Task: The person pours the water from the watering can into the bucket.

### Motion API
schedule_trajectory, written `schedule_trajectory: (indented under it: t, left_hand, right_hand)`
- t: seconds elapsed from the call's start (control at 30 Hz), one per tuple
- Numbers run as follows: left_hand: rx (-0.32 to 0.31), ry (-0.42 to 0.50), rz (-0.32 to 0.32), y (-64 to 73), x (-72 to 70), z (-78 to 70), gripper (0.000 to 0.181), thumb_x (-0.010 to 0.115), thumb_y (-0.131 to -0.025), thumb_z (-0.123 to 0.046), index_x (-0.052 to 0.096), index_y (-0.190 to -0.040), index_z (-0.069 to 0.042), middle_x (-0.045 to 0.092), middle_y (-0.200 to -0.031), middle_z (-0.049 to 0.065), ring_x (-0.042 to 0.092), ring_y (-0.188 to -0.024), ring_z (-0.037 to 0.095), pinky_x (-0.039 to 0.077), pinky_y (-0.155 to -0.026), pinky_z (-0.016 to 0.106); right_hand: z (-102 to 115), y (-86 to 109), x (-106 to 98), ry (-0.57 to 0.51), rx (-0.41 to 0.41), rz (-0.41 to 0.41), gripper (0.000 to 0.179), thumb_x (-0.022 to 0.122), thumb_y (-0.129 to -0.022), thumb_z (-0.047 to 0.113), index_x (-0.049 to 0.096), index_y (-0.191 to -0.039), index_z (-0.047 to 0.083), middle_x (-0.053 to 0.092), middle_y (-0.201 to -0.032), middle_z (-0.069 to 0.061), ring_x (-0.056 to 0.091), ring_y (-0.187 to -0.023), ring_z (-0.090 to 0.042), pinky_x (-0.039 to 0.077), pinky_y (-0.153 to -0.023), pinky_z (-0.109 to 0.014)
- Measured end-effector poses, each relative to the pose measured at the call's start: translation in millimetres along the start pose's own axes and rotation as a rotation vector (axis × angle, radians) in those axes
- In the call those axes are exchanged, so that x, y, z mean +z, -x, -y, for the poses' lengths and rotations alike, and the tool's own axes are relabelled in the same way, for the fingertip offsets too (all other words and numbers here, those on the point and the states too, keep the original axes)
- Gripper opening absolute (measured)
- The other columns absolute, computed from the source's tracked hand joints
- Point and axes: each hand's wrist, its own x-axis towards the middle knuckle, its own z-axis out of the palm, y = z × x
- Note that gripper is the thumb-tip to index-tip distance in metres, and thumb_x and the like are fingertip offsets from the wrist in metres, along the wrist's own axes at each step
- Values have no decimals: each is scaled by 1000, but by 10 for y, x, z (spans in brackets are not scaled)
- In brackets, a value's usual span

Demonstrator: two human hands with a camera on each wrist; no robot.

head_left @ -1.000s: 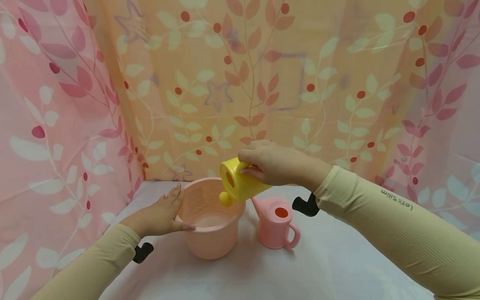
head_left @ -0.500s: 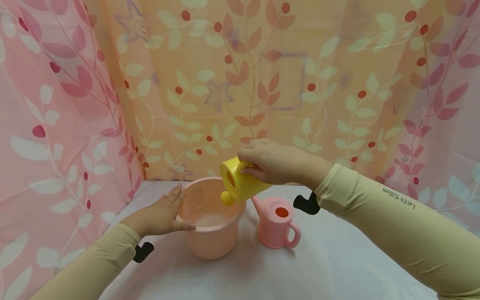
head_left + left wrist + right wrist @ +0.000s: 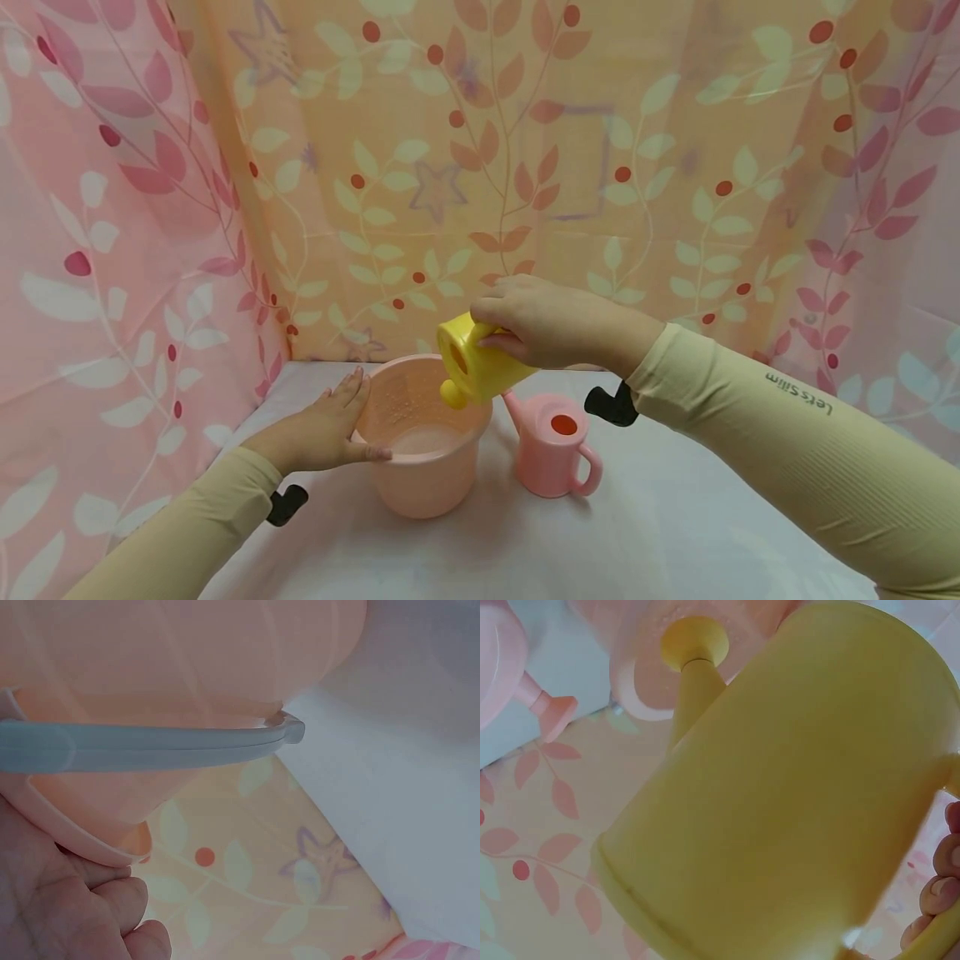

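Note:
My right hand [image 3: 540, 321] grips the handle of a yellow toy watering can [image 3: 495, 367] over a pink plastic bucket [image 3: 423, 483]. The can is tipped left, its round spout head [image 3: 695, 643] down over the bucket's opening. In the right wrist view, curled fingers [image 3: 946, 855] show at the handle. Wet drops and a pale shallow pool show inside the bucket. My left hand [image 3: 322, 429] rests on the bucket's left rim, fingers extended and thumb along the near edge. The left wrist view shows the bucket's grey-blue handle [image 3: 150, 748] hanging outside.
A pink watering can [image 3: 551, 458] with an orange-red opening stands upright just right of the bucket, its spout toward it. White cloth [image 3: 675, 517] covers the table. Leaf-patterned curtains [image 3: 525, 167] enclose the back and sides.
The yellow watering can and my right hand have shifted very slightly left, the tilt about the same. My left hand, the bucket and the pink watering can stay in place.

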Motion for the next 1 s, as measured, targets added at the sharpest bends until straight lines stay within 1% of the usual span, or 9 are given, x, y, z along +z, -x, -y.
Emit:
schedule_trajectory:
  t: [0.43,0.67,0.8,1.0]
  left_hand:
    - [-15,-11,5,-10,14,1,123,48,-66,-80,10,-143,8,2,-150,23,5,-138,37,12,-107,55]
    - [-7,-10,-2,-8,14,6,123,48,-67,-80,11,-142,10,2,-150,25,5,-137,38,12,-107,57]
    - [-17,-14,4,-17,25,9,123,47,-66,-81,10,-143,8,1,-150,23,5,-138,37,12,-107,56]
    - [-5,-14,-4,-17,32,22,123,48,-67,-80,10,-142,9,1,-150,24,5,-138,38,12,-107,56]
  right_hand:
    - [37,-26,-29,12,3,23,15,63,-87,22,50,-81,16,48,-80,6,45,-81,-14,41,-72,-26]
    - [56,-25,-50,4,26,53,14,63,-87,23,51,-82,18,50,-82,7,46,-83,-13,42,-74,-26]
    - [56,-22,-53,10,22,56,14,63,-87,24,51,-82,18,50,-83,6,46,-83,-13,42,-74,-26]
    - [54,-25,-60,22,11,52,14,63,-87,23,52,-82,16,50,-82,5,46,-83,-14,41,-74,-27]
